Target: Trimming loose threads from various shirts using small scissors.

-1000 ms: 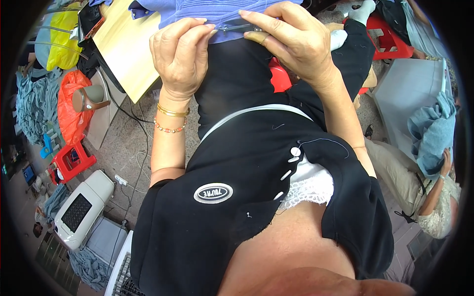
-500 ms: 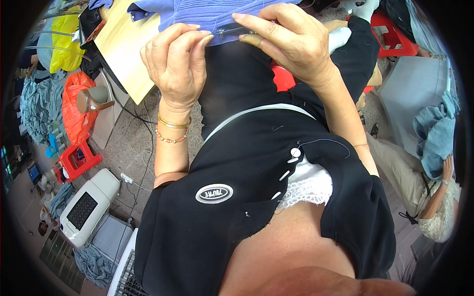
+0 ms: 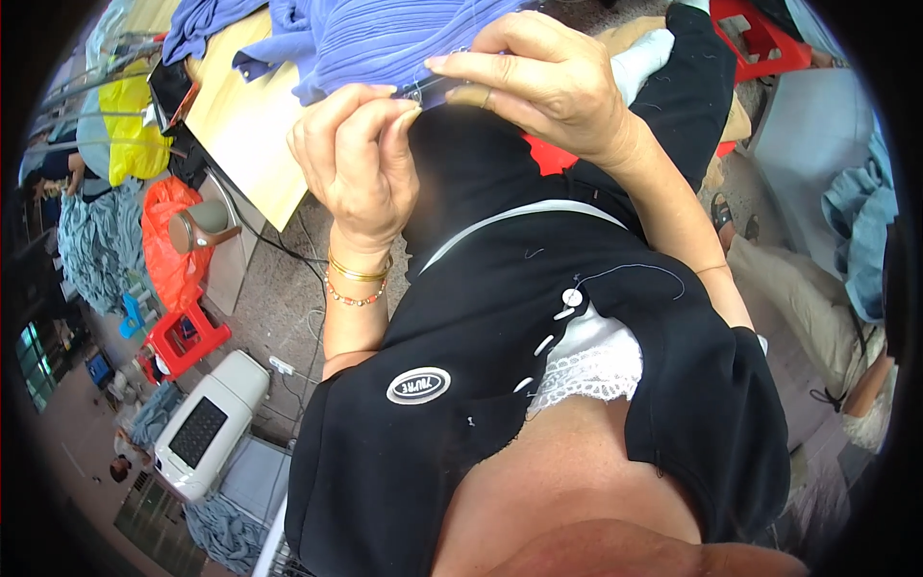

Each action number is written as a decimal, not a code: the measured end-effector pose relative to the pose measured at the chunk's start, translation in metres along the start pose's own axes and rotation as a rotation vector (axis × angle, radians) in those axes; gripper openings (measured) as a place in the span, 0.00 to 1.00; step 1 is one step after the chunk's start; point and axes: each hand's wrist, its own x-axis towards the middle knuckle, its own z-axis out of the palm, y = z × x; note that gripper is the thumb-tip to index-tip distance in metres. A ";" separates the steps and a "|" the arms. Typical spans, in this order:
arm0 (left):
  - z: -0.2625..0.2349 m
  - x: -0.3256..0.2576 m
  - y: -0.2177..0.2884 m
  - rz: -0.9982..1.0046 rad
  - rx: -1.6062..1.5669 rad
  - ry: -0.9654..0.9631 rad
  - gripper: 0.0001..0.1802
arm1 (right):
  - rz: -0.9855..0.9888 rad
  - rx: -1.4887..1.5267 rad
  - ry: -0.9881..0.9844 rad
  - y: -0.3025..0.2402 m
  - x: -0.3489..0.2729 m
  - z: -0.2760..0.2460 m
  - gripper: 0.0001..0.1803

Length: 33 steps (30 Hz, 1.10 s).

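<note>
Finely pleated, soft purple-blue fabric (image 3: 385,38), heaped on the far edge of a pale wooden bench (image 3: 245,144) and hanging off its near edge over the lap. Left hand (image 3: 361,168) curled, fingertips pressed together in a grip pinching the hem of that fabric, thumb against forefinger; gold bangles and a beaded bracelet (image 3: 358,288) around the wrist. Right hand (image 3: 548,82) just beside it on the right, fingers bent over the same hem and closed on it, a small dark metal bit just visible between the two hands, too small to tell what. Below both, a black matte garment (image 3: 538,385) with white buttons, an oval patch and loose pale threads, white lace (image 3: 591,370) showing at its opening. On the left, across the floor: an orange plastic bag (image 3: 168,240), a red plastic stool (image 3: 183,337), a white boxy machine (image 3: 207,423), grey-blue cloth heaps. Far right, another red stool (image 3: 769,38) and blue cloth (image 3: 860,221). Lap and forearms hiding the floor beneath the hands.
</note>
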 end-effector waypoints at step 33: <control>0.043 0.033 0.021 0.036 0.264 -0.176 0.10 | 0.798 0.396 0.105 -0.004 -0.045 -0.046 0.18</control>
